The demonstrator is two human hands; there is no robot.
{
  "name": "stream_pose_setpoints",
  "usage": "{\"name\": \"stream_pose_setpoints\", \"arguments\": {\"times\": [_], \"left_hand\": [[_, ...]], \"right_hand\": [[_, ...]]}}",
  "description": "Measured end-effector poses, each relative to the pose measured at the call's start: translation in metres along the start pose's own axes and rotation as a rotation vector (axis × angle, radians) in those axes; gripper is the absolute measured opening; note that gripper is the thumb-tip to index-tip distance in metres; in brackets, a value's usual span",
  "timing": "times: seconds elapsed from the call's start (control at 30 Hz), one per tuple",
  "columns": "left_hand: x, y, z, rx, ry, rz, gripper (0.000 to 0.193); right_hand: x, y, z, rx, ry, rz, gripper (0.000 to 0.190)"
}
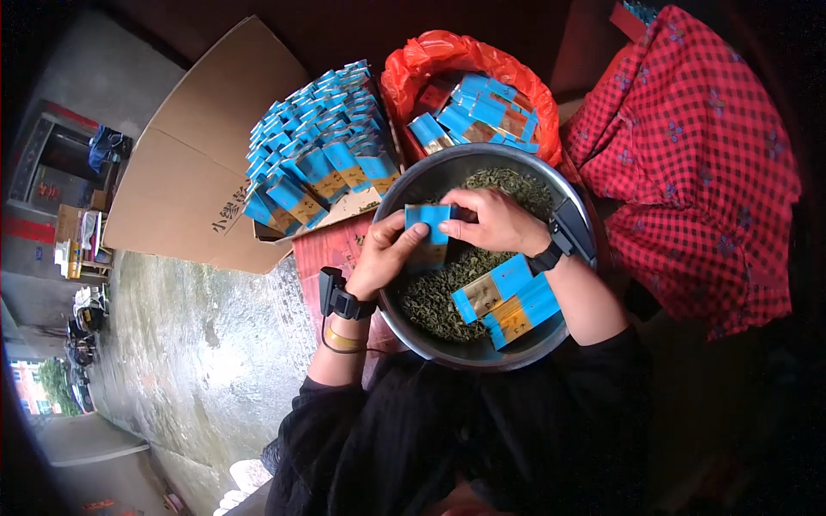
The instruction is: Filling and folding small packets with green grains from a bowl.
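My left hand (392, 248) grips a small blue tea packet (428, 217) by its left side, thumb across the front. At the packet's upper right edge are the fingertips of my right hand (493, 219), pinching it. Both hands are over a round metal basin (413, 345) that holds loose dried tea leaves (435, 303). Two more blue and gold packets, one nearer the middle (492, 288) and one nearer the rim (524, 311), lie on the leaves below my right wrist. Whether the held packet contains anything cannot be seen.
Behind the basin, a container lined with a red plastic bag (445, 48) holds several loose packets. Rows of upright packets (322, 138) fill a cardboard box, with a large cardboard flap (193, 142) at its left. Red checked cloth (690, 168) drapes at right. Wet-looking floor (206, 329) spreads left.
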State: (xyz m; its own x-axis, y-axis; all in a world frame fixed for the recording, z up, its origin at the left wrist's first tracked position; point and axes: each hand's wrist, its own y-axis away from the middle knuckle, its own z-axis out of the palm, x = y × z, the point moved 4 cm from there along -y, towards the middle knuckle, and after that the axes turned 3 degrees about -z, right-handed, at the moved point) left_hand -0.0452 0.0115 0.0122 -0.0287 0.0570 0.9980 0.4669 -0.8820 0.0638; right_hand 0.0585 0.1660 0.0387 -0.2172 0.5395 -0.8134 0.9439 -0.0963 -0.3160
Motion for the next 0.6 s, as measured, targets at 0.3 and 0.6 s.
{"name": "stream_pose_setpoints", "arguments": {"times": [0.3, 0.6], "left_hand": [[0.02, 0.01, -0.04, 0.423, -0.331, 0.27, 0.018], [0.005, 0.018, -0.191, 0.827, -0.162, 0.157, 0.017]], "right_hand": [[-0.006, -0.002, -0.002, 0.133, -0.228, 0.114, 0.023], [0.005, -0.001, -0.008, 0.093, -0.175, 0.139, 0.025]]}}
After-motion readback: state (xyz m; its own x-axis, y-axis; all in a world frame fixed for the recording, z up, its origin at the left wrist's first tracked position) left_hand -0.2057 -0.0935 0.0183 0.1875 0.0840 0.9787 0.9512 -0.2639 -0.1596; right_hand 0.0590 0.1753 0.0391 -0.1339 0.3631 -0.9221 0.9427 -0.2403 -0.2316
